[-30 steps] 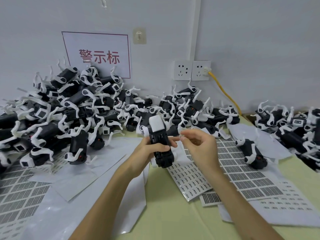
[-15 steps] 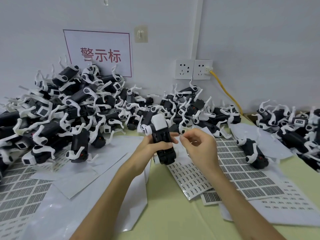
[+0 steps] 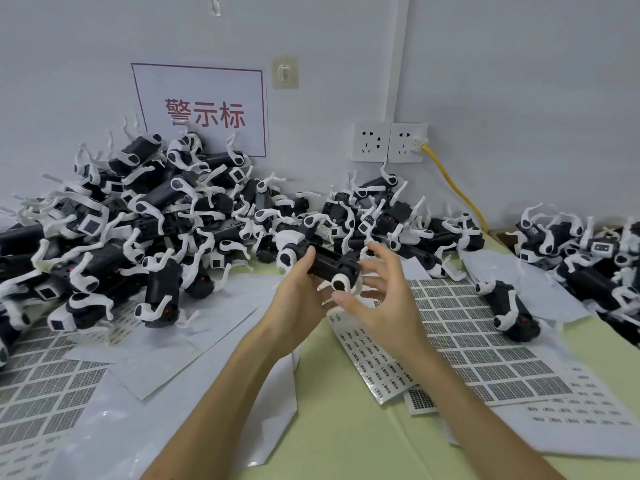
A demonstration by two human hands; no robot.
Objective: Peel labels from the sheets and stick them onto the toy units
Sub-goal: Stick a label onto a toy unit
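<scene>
Toy unit (image 3: 330, 263), blk body w/ white legs, held up above the table (image 3: 346, 438), lying crosswise. Gripped around the middle by left hand (image 3: 298, 299), thumb on top, fingers curled under. White round joint at the end nearest right hand (image 3: 384, 299). Right hand spread wide, fingers apart and relaxed, thumb just below that joint; cannot tell if touching the toy. Nothing visible btw its fingertips.

Directly under right hand, flat on the table: small-label sheet (image 3: 370, 355) w/ rows of tiny printed labels. Just to the right of right hand: grid-label sheet (image 3: 485, 344), dark rectangles in rows. On its far edge, a single toy unit (image 3: 509, 311), lying on its side.

Left of left hand: blank backing sheets (image 3: 207, 327), overlapping. Further left, near the edge of view, more label sheets (image 3: 38, 393).

Beyond and left of both hands: large pile of toy units (image 3: 138, 230), heaped against the wall. Far to the right of right hand: smaller pile (image 3: 595, 251).

On the wall above the large pile: white sign (image 3: 204, 109) w/ red characters. Above right hand: double socket (image 3: 389, 142), yellow cable (image 3: 457, 192) plugged in, running down to the right.
</scene>
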